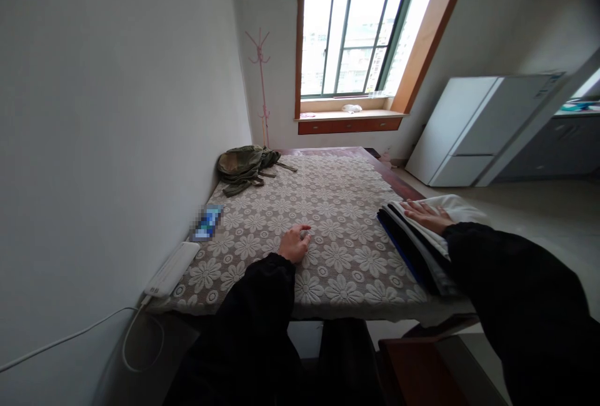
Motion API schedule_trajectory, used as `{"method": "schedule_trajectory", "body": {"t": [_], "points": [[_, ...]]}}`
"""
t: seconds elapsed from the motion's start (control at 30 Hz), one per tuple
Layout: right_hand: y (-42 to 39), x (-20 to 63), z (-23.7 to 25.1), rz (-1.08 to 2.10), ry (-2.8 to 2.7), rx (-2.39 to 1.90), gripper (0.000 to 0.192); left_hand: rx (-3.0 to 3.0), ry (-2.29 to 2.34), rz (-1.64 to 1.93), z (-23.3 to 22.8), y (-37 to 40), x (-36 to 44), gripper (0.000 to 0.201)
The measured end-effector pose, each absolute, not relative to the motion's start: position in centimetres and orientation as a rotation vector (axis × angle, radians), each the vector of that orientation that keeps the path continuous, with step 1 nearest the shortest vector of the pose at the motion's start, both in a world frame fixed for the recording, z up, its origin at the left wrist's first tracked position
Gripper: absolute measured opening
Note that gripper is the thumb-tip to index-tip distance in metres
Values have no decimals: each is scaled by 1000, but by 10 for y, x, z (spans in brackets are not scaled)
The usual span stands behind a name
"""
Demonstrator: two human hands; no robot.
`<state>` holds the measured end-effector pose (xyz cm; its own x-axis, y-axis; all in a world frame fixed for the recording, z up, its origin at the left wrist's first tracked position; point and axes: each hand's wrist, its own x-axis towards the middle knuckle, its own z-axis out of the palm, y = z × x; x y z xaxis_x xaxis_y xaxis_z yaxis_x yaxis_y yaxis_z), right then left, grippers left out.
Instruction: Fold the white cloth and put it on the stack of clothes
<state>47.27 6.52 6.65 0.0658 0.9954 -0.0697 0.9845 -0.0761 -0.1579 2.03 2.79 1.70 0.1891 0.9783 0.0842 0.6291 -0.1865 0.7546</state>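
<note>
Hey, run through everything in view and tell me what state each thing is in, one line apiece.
Tablecloth: spread out
Left hand: fingers loosely curled, on the tablecloth
Cloth stack: folded, white on top
Right hand: laid flat on the cloth stack
Backpack: lying down, straps loose
White box: lying flat, cable plugged in
Coat rack: upright
Drawers: shut
Refrigerator: doors shut
</note>
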Motion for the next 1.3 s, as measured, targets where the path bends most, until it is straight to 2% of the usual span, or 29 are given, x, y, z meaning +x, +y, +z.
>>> {"method": "schedule_trajectory", "body": {"t": [0.3, 0.6, 0.83, 0.97, 1.03, 1.1, 1.2, 1.3], "points": [[68, 478, 62, 188, -2207, -2274, 67, 1917, 1508, 774, 16, 29, 20, 36], [69, 482, 62, 156, -2288, -2307, 68, 1931, 1508, 759, 16, 29, 20, 34], [62, 462, 88, 188, -2129, -2193, 60, 1932, 1503, 751, 17, 29, 20, 33], [30, 428, 119, 153, -2047, -1965, 46, 1931, 1501, 758, 19, 27, 20, 32], [-2, 397, 126, 244, -1891, -1713, 41, 1931, 1505, 759, 20, 27, 20, 32], [-42, 362, 120, 494, -1687, -1409, 38, 1931, 1510, 759, 20, 26, 20, 32], [-95, 320, 91, 982, -1255, -1095, 45, 1934, 1517, 752, 20, 26, 20, 32], [-125, 308, 56, 1290, -786, -975, 45, 1940, 1521, 739, 21, 26, 21, 32]]}}
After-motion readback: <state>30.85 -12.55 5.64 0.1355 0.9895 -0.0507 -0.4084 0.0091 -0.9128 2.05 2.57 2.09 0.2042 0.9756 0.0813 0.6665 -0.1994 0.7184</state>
